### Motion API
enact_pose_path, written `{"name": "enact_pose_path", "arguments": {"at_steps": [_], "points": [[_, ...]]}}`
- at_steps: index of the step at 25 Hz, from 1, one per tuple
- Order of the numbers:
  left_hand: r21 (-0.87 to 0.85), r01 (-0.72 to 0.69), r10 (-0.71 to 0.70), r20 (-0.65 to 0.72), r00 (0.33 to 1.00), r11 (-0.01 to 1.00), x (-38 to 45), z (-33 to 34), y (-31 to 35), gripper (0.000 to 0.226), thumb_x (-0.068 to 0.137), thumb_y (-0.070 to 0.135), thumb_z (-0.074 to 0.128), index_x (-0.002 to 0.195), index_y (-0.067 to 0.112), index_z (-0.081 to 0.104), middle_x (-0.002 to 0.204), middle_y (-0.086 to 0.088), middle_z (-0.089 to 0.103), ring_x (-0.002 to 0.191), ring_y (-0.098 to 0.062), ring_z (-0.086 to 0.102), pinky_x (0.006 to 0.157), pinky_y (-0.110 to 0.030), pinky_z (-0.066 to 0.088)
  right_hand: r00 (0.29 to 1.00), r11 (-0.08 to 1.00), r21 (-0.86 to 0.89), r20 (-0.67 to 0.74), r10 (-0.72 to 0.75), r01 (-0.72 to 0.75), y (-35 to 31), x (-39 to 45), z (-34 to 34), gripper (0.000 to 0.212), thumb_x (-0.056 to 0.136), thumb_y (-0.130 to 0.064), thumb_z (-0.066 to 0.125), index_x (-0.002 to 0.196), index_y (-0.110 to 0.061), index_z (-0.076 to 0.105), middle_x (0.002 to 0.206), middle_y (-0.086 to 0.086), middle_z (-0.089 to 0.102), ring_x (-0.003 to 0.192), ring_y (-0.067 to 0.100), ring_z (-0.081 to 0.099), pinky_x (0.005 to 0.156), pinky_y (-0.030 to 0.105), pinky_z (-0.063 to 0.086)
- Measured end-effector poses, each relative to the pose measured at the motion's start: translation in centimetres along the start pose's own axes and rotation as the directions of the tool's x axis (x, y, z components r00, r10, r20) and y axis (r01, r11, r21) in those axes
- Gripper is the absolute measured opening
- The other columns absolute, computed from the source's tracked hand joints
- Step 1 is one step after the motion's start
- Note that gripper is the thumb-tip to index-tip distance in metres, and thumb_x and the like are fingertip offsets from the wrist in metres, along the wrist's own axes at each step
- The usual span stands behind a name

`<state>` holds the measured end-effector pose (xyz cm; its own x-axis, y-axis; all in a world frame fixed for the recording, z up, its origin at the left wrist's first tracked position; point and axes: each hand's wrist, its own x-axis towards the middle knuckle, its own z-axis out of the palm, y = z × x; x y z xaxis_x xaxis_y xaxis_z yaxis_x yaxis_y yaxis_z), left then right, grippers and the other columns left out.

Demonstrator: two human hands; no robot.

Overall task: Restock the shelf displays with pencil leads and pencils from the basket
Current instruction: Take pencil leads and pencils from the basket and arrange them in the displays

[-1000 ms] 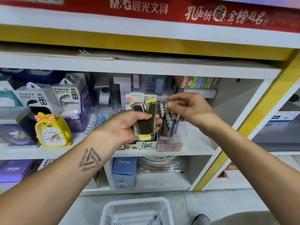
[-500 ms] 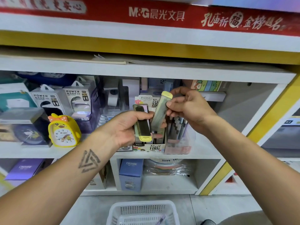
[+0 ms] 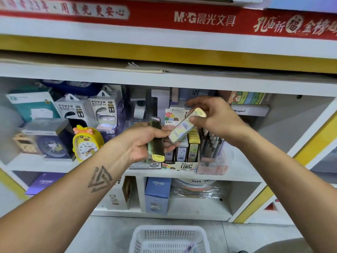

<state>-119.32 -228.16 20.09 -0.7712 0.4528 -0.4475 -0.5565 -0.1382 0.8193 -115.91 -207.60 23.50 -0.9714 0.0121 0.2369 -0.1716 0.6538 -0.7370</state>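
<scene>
Left hand: a small stack of flat lead cases is gripped at centre frame, fingers curled round it and thumb across the front; it seems to be kept as a reserve close to the display so single cases can be drawn off.
Right hand: one lead case is pinched near its yellow cap by thumb and fingers, tilted with the lower end down-left, just above the display box; this is judged to be the approach for slotting it into a row.
Display box: a printed cardboard tray on the middle shelf, already lined with upright cases in tight rows, so a narrow end-first entry is likely needed.
Pencils: slim grey barrels are stood upright in a clear holder just right of the box.
Basket: white perforated plastic, on the floor at bottom centre; one thin item is seen inside, its kind cannot be told.
Materials: the cases are slim, rigid, glossy plastic with rounded caps; the held one bears a pale iridescent label.
Neighbours: a yellow duck clock is stood at left, well apart.
</scene>
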Motion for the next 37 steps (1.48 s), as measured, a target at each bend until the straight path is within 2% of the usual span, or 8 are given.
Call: {"name": "enact_pose_path", "arguments": {"at_steps": [5,8,16,21,24,29,33,37], "points": [[0.006,0.053,-0.053,-0.036,0.998,0.999,0.2,-0.7,0.1,0.007,0.088,0.005,0.067,0.094,0.002,0.064,0.067,-0.012,0.065,0.054,-0.019,0.062,0.047,-0.026,0.055,0.990,0.966,-0.256,0.144,0.001,0.036,0.7,-1.3,-2.3,0.034,0.086,-0.011,0.076,0.102,-0.040,0.067,0.100,-0.019,0.070,0.096,0.004,0.066,0.083,0.027,0.051],[-0.076,0.089,-0.091,-0.020,0.996,0.993,0.2,-0.3,-0.1,0.010,0.089,0.007,0.066,0.095,0.000,0.065,0.071,-0.015,0.064,0.057,-0.022,0.061,0.049,-0.029,0.055,0.981,0.839,-0.535,0.196,0.007,0.102,1.7,-1.7,-0.8,0.034,0.090,-0.019,0.073,0.115,-0.040,0.064,0.119,-0.010,0.067,0.108,0.016,0.060,0.093,0.037,0.050],[-0.190,0.107,-0.096,0.064,0.993,0.976,-0.2,0.6,-0.7,0.034,0.086,-0.007,0.050,0.120,-0.009,0.056,0.102,-0.026,0.071,0.084,-0.036,0.074,0.071,-0.052,0.060,0.962,0.714,-0.650,0.232,-0.142,0.262,3.1,-1.7,0.8,0.024,0.092,-0.017,0.067,0.113,-0.027,0.065,0.115,-0.007,0.067,0.103,0.020,0.061,0.086,0.038,0.052],[-0.240,0.090,-0.068,0.099,0.993,0.966,0.4,0.7,-0.5,0.033,0.097,-0.004,0.045,0.130,-0.008,0.048,0.104,-0.031,0.069,0.086,-0.037,0.073,0.069,-0.052,0.060,0.945,0.941,-0.185,0.222,-0.241,0.283,0.9,-1.7,1.2,0.034,0.081,-0.045,0.077,0.111,-0.036,0.066,0.105,-0.021,0.064,0.099,0.001,0.060,0.079,0.018,0.046],[-0.255,0.070,-0.048,0.091,0.995,0.964,0.6,0.9,-0.4,0.033,0.098,-0.001,0.045,0.130,-0.006,0.050,0.106,-0.028,0.067,0.089,-0.036,0.070,0.069,-0.052,0.056,0.868,0.841,-0.327,0.405,-0.288,0.432,0.4,-2.3,2.4,0.055,0.076,-0.044,0.081,0.126,-0.031,0.062,0.122,-0.016,0.059,0.115,0.005,0.054,0.098,0.029,0.046],[-0.324,0.033,0.008,0.122,0.992,0.945,0.4,0.7,0.2,0.024,0.099,0.008,0.051,0.118,-0.004,0.058,0.112,-0.032,0.067,0.096,-0.040,0.071,0.070,-0.054,0.060,0.868,0.822,-0.282,0.130,-0.479,0.495,0.6,-2.2,1.6,0.029,0.093,-0.021,0.069,0.121,-0.014,0.071,0.119,-0.002,0.070,0.112,0.011,0.063,0.099,0.034,0.050],[-0.247,0.043,-0.018,0.101,0.995,0.968,0.1,-0.1,0.5,0.013,0.100,0.004,0.046,0.106,-0.004,0.054,0.089,-0.029,0.071,0.073,-0.031,0.073,0.062,-0.036,0.060,0.957,0.973,-0.018,-0.180,-0.229,0.229,0.5,-1.8,-0.6,0.015,0.098,-0.022,0.062,0.094,-0.036,0.064,0.093,-0.007,0.067,0.089,0.006,0.062,0.075,0.032,0.050],[-0.188,0.068,-0.056,0.069,0.996,0.980,0.2,0.0,-0.1,0.020,0.098,-0.004,0.044,0.114,-0.010,0.053,0.097,-0.031,0.069,0.071,-0.034,0.073,0.062,-0.039,0.061,0.989,0.977,-0.155,0.010,-0.146,0.146,1.3,-2.5,-1.8,0.019,0.092,-0.020,0.070,0.101,-0.034,0.061,0.090,-0.003,0.070,0.084,0.020,0.068,0.075,0.038,0.058]]}}
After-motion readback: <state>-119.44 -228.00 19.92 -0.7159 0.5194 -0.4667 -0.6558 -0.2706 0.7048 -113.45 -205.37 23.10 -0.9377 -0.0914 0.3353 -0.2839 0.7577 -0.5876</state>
